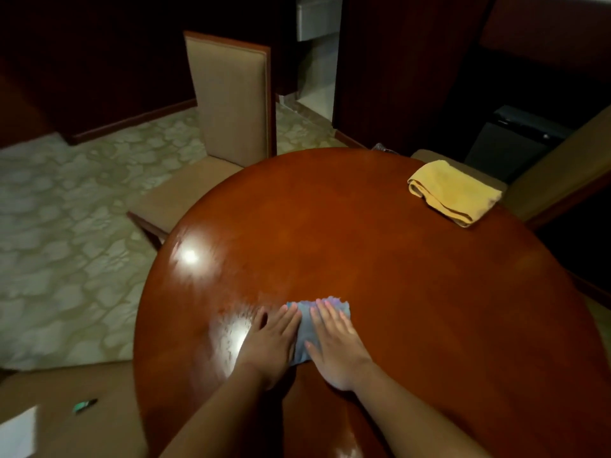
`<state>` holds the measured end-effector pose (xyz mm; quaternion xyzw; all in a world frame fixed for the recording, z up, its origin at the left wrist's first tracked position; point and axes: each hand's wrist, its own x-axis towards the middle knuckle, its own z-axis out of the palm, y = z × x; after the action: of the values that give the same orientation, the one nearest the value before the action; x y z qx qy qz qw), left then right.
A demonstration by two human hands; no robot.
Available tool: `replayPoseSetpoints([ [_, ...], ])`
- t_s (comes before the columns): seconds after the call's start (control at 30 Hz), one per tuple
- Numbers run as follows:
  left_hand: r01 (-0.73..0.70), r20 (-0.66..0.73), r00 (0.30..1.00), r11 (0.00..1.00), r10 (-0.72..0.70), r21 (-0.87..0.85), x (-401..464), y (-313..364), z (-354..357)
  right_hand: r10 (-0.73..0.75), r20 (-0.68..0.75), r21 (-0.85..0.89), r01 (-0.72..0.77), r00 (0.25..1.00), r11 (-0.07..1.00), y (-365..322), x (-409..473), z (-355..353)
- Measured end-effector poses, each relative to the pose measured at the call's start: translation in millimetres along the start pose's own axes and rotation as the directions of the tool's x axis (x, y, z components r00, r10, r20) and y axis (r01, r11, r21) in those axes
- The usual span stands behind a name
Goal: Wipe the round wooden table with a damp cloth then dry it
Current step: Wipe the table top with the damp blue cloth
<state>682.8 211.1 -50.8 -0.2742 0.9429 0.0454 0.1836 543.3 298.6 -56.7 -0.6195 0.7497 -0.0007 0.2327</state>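
Both flat: left hand (271, 338), right hand (334, 345) press blue cloth (305, 328), near table (363, 242) edge.

The round table (347, 233) is reddish-brown wood with a glossy, smooth finish that mirrors lamp glare toward 9 o'clock. The blue cloth (305, 335) near 6 o'clock looks soft and matt. At 2 o'clock the folded yellow cloth (454, 191) looks plush. The chair (231, 100) at 11 o'clock has matt beige upholstery in a wood frame.
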Motion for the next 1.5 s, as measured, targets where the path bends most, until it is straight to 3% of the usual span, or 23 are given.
replayPoseSetpoints([
  [0.07, 0.044, 0.014, 0.999, 0.996, -0.043, -0.078, -10.6, 2.0, -1.5, -0.004, 0.001, -0.012, 0.004, 1.0, 1.0, -5.2, -1.2, 2.7],
  [0.47, 0.125, 0.058, 0.991, 0.992, -0.122, -0.038, 36.9, -43.9, -20.3, 0.006, 0.003, -0.028, -0.005, 1.0, 1.0, -14.6, 63.8, -21.5],
  [1.07, 0.076, 0.0, 0.997, 0.993, -0.077, 0.092, 114.9, -184.3, -51.5, 0.057, -0.051, -0.035, -0.059, 0.997, 0.998, -55.7, 208.8, -58.1],
  [1.5, 0.192, 0.048, 0.98, 0.981, -0.191, -0.009, 15.7, -130.6, -18.5, -0.09, 0.012, -0.085, 0.091, 0.996, 0.992, -75.9, 132.5, -23.6],
])
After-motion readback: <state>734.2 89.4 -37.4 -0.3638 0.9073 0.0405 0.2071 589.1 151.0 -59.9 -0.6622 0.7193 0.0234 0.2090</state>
